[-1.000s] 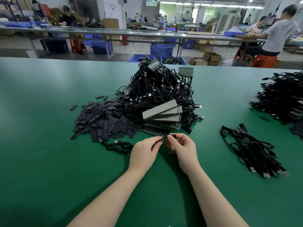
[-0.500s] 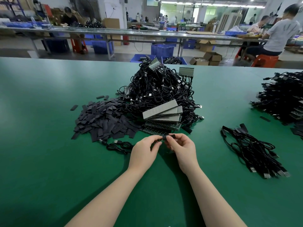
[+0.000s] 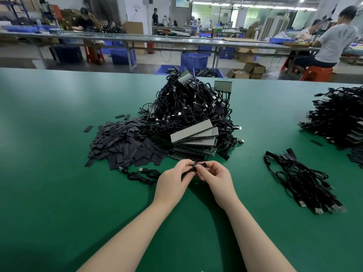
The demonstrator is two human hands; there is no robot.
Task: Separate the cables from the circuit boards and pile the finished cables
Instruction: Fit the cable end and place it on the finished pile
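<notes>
Barely anything moved, honestly. The left hand [image 3: 172,178] and right hand [image 3: 215,176] have closed in tighter on the small black piece [image 3: 200,165], fingertips now touching over it instead of slightly apart.

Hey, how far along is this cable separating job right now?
Early days. Done: a small bundle of finished cables lies to the right. In hand: the left hand and right hand pinch one small dark piece between them. Left: the big tangled heap with fanned circuit boards looks mostly untouched.
</notes>
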